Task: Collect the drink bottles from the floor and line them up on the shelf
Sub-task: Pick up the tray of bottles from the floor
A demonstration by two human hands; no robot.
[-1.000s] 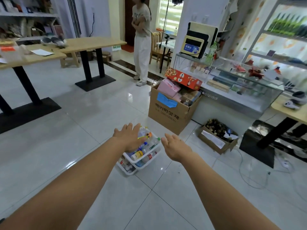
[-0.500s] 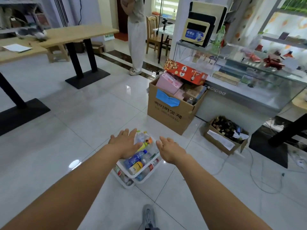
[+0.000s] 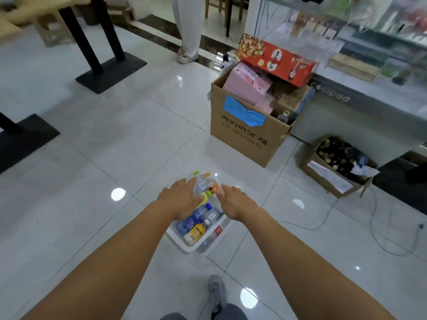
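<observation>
The bottles [image 3: 196,224] lie in a white bin [image 3: 184,247] on the shiny floor [image 3: 115,146], right in front of the person. Both arms reach out over the bin. The left hand [image 3: 182,199] is over the left side of the bin and the right hand [image 3: 235,202] is over the right side. Both hands are flat with the fingers straight, and they hold nothing. A clear bottle [image 3: 203,183] sticks up between the fingertips at the far end of the bin. A blue bottle [image 3: 193,219] and a yellow bottle [image 3: 196,232] lie between the two wrists. I cannot tell if the hands touch any bottle. A gray shoe [image 3: 216,294] stands near the bin. A big box [image 3: 245,135] full of packs sits far behind the bin, and a small box [image 3: 335,172] sits to the right. A desk [image 3: 108,33] stands far left.
</observation>
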